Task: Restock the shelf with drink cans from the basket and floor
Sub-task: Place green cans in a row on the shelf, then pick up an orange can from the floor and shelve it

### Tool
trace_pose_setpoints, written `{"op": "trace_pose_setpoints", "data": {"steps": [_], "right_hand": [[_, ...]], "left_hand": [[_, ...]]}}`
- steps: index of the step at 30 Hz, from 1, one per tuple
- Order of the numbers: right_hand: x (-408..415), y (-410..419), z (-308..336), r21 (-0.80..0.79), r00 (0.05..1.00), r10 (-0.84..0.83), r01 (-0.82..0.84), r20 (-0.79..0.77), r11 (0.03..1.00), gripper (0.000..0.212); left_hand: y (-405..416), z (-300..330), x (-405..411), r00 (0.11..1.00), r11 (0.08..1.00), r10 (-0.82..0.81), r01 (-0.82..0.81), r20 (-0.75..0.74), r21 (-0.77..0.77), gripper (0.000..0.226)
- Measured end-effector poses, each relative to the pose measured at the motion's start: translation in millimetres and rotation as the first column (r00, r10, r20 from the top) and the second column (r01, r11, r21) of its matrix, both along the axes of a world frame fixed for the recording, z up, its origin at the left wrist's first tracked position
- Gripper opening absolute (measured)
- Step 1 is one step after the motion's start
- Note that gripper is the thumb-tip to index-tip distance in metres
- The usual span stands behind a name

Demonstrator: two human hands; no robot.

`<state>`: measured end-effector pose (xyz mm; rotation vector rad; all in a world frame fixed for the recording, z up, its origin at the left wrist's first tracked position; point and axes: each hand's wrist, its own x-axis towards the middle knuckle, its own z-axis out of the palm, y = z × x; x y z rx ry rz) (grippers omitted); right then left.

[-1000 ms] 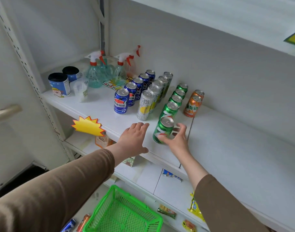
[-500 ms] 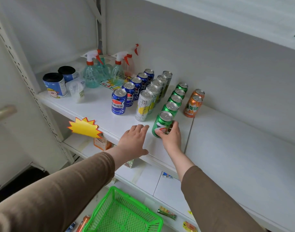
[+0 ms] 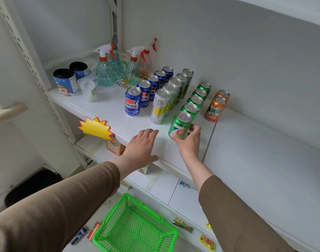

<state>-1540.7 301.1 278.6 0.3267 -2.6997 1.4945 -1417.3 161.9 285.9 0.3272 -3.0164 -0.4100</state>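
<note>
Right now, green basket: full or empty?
Empty, as far as visible: the green basket shows only bare mesh floor. Two cans lie beside it on the floor.

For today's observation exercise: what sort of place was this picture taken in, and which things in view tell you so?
Probably a small shop or a mock-up of one. Drink cans stand in rows sorted by brand on a white shelf, a yellow starburst price tag sticks out from its edge, and a green shopping basket sits below.
</note>
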Motion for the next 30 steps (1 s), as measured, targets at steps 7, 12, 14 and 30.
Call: {"op": "trace_pose_setpoints", "data": {"steps": [7, 12, 14, 30], "right_hand": [[63, -1, -8, 0.218, 0.934, 0.044, 0.037, -0.355, 0.975, 0.051], [113, -25, -18, 0.45, 0.852, 0.316, -0.108, -0.418, 0.886, 0.055], [132, -40, -25, 0.511, 0.836, 0.381, -0.145, -0.395, 0.848, 0.059], [295, -175, -216, 0.644, 0.843, 0.535, -0.442, 0.06, 0.624, 0.066]], "left_hand": [[-15, -10, 39, 0.998, 0.999, 0.031, -0.033, -0.049, -0.034, 0.098], [-45, -22, 83, 0.996, 0.995, 0.027, -0.035, -0.081, -0.095, 0.097], [-62, -30, 105, 0.997, 0.995, 0.032, -0.039, -0.069, -0.093, 0.098], [-228, -213, 300, 0.979, 0.997, 0.06, -0.05, 0.193, -0.058, 0.096]]}}
